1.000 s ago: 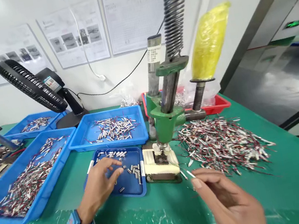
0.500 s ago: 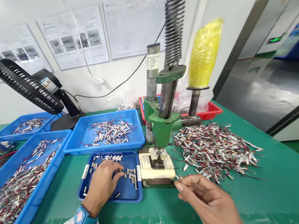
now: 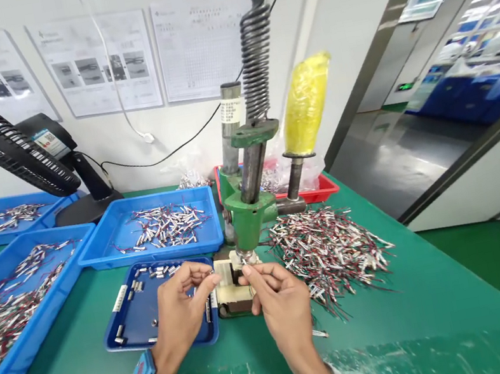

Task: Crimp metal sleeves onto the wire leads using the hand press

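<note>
The green hand press (image 3: 247, 213) stands upright, its pale base block (image 3: 237, 292) below the ram. My left hand (image 3: 181, 305), with a blue wristband, pinches at the block's left side; what is between its fingertips is too small to make out. My right hand (image 3: 278, 291) is closed at the front right of the ram, holding a small wired part (image 3: 245, 264) partly hidden by the fingers. Left of the press lies a dark blue tray (image 3: 134, 330) with small metal cylinders. A pile of wired parts (image 3: 326, 251) lies to the right.
Blue trays of wired parts (image 3: 153, 255) (image 3: 39, 337) stand behind and at the left. A black fan (image 3: 0, 141) is at the back left. A red tray (image 3: 327, 186) sits behind the press, whose yellow-wrapped lever (image 3: 306, 106) leans right.
My left hand has moved from the dark blue tray to the press block. My right hand has come up and left to the ram. The view has shifted right.
</note>
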A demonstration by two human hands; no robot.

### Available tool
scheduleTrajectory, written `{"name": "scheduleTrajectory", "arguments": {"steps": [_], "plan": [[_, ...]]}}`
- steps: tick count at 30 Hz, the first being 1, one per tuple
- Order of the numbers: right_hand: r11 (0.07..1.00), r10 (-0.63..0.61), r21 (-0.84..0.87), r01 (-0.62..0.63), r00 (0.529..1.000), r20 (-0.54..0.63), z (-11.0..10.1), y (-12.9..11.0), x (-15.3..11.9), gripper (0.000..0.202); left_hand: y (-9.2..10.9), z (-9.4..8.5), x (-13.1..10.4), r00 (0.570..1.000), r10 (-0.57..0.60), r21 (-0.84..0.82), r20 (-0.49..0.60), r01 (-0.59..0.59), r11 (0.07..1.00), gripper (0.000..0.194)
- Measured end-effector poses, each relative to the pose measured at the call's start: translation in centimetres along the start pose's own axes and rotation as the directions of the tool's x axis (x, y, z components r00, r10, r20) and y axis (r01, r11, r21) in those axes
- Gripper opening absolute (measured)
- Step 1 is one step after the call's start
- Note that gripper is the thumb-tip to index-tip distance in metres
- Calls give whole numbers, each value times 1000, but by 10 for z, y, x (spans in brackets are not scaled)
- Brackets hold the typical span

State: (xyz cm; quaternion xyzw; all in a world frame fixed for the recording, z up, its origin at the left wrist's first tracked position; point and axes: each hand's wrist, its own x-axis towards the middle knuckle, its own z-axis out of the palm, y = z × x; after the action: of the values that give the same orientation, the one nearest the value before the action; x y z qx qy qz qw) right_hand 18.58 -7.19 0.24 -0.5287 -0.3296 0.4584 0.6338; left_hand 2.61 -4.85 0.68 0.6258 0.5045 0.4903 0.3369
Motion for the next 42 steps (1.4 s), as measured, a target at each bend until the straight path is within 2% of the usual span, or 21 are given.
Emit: {"name": "scheduleTrajectory", "arguments": {"steps": [5,12,18,20,23,25,28,33,36,40,42], "plan": [[998,59,14,-59,998,15,5,-3,-4,51,9,13,9,995,-101,-237,-12,96,967,29],[998,-35,-52,29,994,-105,13,-5,-1,51,20,21,15,996,-89,-268,-30,77,960,39],[995,30,-94,-27,999,31,-2,9,3,52,17,24,19,995,-90,-302,34,96,949,36],[984,44,-173,-31,996,72,-7,11,7,51,18,27,21,994,-93,-327,56,106,939,36],[926,0,-378,24,998,65,-11,13,13,49,20,32,23,993,-82,-354,82,106,929,39],[875,-68,-475,89,996,61,-13,16,15,48,21,35,24,992,-62,-340,108,96,936,44],[840,-142,-518,163,987,80,-15,22,15,47,23,37,28,988,-15,-273,156,58,960,50],[834,-155,-524,172,985,77,-15,27,14,50,28,37,35,968,78,-109,240,-53,993,45],[831,-151,-524,184,983,106,-17,25,13,50,28,36,34,960,146,52,240,-163,985,38],[797,-161,-544,261,961,225,-36,10,11,45,21,34,25,963,183,137,195,-212,968,36],[768,-267,-558,313,950,165,-50,-12,12,39,17,33,21,965,190,121,178,-213,969,43]]}}
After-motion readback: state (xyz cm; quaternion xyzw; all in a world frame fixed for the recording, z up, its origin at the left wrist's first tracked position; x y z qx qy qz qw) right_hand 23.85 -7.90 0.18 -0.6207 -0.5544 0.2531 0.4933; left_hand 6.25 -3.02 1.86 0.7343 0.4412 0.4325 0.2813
